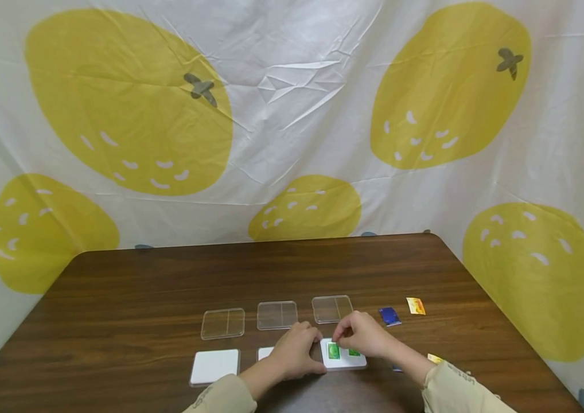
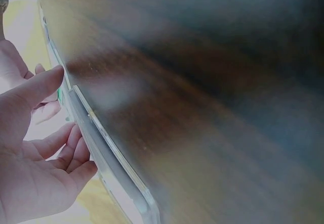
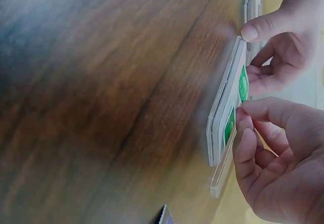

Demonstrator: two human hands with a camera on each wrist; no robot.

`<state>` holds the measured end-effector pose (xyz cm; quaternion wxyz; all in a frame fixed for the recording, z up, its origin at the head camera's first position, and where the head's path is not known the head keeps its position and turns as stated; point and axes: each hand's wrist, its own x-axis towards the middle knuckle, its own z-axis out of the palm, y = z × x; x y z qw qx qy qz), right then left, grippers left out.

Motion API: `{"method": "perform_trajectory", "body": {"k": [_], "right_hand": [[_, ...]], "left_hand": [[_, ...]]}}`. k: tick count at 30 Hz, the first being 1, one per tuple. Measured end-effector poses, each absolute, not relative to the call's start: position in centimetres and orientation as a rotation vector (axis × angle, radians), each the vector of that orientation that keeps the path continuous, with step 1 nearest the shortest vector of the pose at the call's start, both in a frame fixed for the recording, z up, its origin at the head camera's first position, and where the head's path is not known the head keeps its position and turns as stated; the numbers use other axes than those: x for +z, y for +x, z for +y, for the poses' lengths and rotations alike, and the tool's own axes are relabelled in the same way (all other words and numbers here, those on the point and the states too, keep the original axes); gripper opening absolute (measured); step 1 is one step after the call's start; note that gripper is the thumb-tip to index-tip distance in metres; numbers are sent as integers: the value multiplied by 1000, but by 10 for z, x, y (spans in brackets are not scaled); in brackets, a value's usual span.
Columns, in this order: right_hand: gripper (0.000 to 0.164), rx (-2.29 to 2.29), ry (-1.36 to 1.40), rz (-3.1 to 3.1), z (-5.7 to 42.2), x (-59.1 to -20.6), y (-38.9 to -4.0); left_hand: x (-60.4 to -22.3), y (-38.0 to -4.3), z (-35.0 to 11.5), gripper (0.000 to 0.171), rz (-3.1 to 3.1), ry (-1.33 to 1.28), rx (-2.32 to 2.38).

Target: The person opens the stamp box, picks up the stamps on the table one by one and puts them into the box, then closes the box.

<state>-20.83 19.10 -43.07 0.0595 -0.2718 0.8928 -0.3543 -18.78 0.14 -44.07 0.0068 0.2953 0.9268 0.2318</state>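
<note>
At the right end of the near row lies a flat white-topped case [image 1: 345,361] bearing two small green packets. My left hand [image 1: 294,351] holds this case at its left side, thumb at the near corner and fingers toward the far one. My right hand [image 1: 366,335] reaches in from the right, thumb and index finger pinching at the edge of the left green packet [image 1: 333,351]. The other green packet [image 3: 230,125] lies flat on the white surface, partly covered by the right hand in the head view.
Two more white-topped cases stand to the left, one at the far left [image 1: 215,367] and one partly hidden [image 1: 265,353]. Three clear lids [image 1: 223,324] lie behind them. A blue packet [image 1: 389,316] and an orange packet [image 1: 416,306] lie right; others show beneath the right forearm.
</note>
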Motion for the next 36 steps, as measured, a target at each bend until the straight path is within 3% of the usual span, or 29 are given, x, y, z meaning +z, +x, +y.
{"method": "perform_trajectory", "body": {"k": [25, 36], "right_hand": [[9, -1094, -840, 2725, 194, -431, -207], [11, -1134, -851, 2741, 205, -429, -203]], "left_hand": [[-437, -187, 0, 49, 2878, 920, 756], [-431, -183, -27, 53, 2817, 957, 929]]}}
